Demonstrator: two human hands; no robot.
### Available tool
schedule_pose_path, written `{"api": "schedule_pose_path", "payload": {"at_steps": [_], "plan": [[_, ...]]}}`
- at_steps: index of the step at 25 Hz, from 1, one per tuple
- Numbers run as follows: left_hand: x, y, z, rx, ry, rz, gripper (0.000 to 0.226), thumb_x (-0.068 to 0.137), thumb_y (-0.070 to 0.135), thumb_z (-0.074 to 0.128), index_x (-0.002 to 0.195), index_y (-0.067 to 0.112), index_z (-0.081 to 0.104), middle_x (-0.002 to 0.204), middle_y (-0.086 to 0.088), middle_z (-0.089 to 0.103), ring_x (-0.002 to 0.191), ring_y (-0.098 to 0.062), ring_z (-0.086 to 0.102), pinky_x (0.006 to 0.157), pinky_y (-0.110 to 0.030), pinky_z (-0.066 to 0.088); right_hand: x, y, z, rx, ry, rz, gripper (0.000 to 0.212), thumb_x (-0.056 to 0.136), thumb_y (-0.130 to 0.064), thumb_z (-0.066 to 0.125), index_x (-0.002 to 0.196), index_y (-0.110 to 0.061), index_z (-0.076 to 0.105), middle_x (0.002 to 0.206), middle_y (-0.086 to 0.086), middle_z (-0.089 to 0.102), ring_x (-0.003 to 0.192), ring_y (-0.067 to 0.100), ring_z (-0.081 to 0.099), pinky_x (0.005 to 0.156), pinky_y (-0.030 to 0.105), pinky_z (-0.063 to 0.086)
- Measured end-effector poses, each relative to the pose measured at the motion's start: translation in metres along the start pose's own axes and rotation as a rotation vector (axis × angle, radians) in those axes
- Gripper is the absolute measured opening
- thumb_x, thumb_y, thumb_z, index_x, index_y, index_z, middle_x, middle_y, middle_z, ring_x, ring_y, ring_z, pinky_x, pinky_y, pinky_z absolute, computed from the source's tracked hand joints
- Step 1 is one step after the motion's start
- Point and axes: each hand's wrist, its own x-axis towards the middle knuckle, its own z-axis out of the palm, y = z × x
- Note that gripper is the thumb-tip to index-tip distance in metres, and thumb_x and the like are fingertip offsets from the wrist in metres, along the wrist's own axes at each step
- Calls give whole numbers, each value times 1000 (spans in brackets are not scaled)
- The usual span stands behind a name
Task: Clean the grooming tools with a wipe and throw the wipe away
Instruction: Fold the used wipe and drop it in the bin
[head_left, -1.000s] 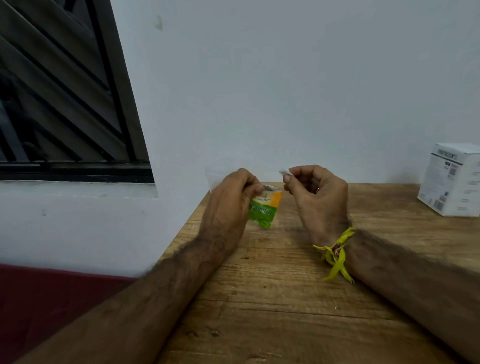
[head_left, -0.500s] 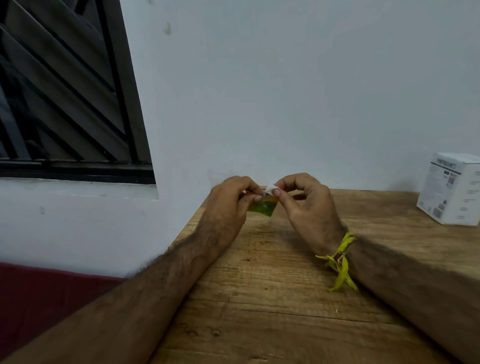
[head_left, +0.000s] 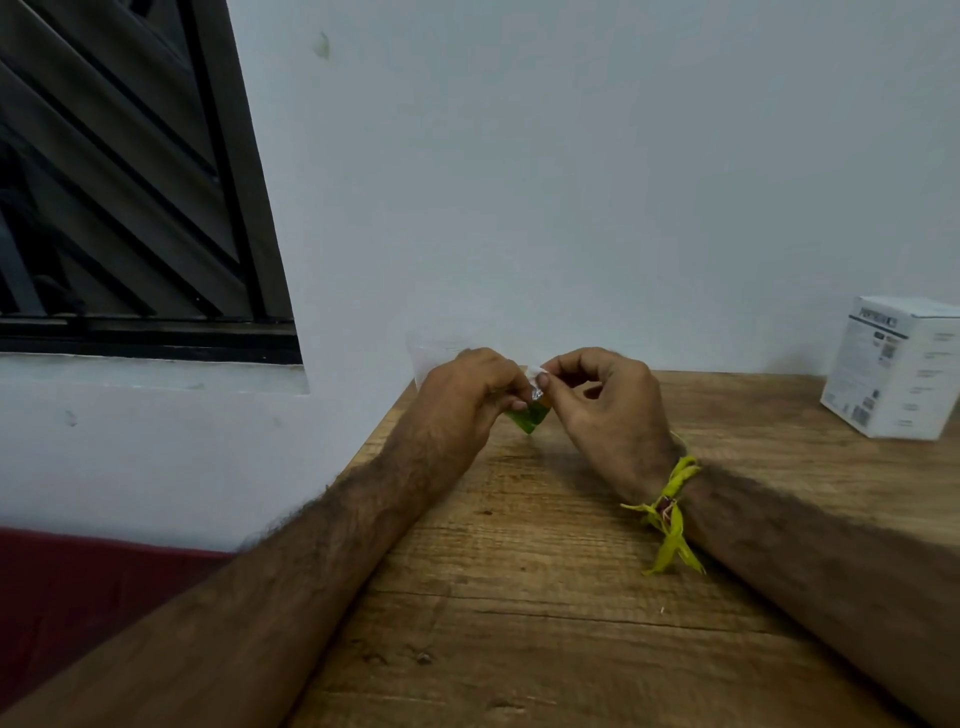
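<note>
A small green and orange wipe sachet (head_left: 531, 417) hangs between my two hands above the far left part of the wooden table (head_left: 545, 597). My left hand (head_left: 467, 395) pinches its left side, and a white sheet (head_left: 428, 356) sticks out behind those fingers. My right hand (head_left: 605, 410) pinches the sachet's white top edge (head_left: 534, 372) between thumb and forefinger. A yellow thread band (head_left: 670, 512) is tied round my right wrist. No grooming tools are in view.
A white printed box (head_left: 896, 366) stands at the table's far right. A white wall runs behind the table, with a dark barred window (head_left: 119, 197) at the left. A dark red surface (head_left: 78, 603) lies below the table's left edge.
My right hand has come back from a gap beside the sachet and taken hold of its top edge. The sachet has folded in between the fingers, so less of it shows.
</note>
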Motion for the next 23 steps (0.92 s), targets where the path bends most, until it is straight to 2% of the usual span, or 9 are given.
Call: {"api": "schedule_pose_path", "payload": {"at_steps": [1,4,8,10,15,20,23], "plan": [[0,-1,-1,5,26,9,7,87,3,73,92,7,76,90,-7,71,89,-23,65,80,-44,54,0,0,-1,-35,-20,-45,2,85,-16,76,87,-16,76,84,-8,70,83,6,63,71,11,45],[-1,-8,-3,16,84,36,7,86,2,73,90,8,75,86,-5,71,83,-20,65,74,-41,55,-2,-1,0,-164,-85,-197,7,84,-16,75,91,-18,77,87,-5,70,89,14,61,82,34,50],[-2,-10,0,-84,132,-38,12,86,0,71,88,11,74,87,2,71,87,-12,65,80,-35,55,-4,-3,0,-255,-81,-265,15,89,-18,68,101,-20,77,89,-3,69,91,20,59,82,45,48],[-2,-12,0,-133,157,-74,15,86,-1,71,88,13,74,87,6,71,88,-7,65,82,-32,55,-5,-5,0,-302,-118,-295,19,92,-21,62,106,-22,76,91,-3,68,92,21,58,82,47,47],[-1,-9,0,-196,171,-105,14,87,-3,70,89,11,74,87,6,71,89,-9,67,84,-34,57,-7,-5,1,-291,-200,-307,28,95,-20,54,118,-21,70,99,-3,65,97,19,55,86,44,46],[0,-4,-1,-273,165,-139,11,93,0,66,92,10,70,88,2,72,89,-15,70,80,-37,60,-3,1,0,-222,-118,-322,29,91,-15,65,119,-20,66,107,-4,69,102,18,61,89,45,49],[-1,-2,-1,-303,183,-190,9,95,2,63,92,9,68,87,2,70,87,-14,69,72,-31,62,-3,5,2,-131,-34,-291,34,89,-14,68,122,-20,60,104,-4,68,97,12,63,86,37,52]]}}
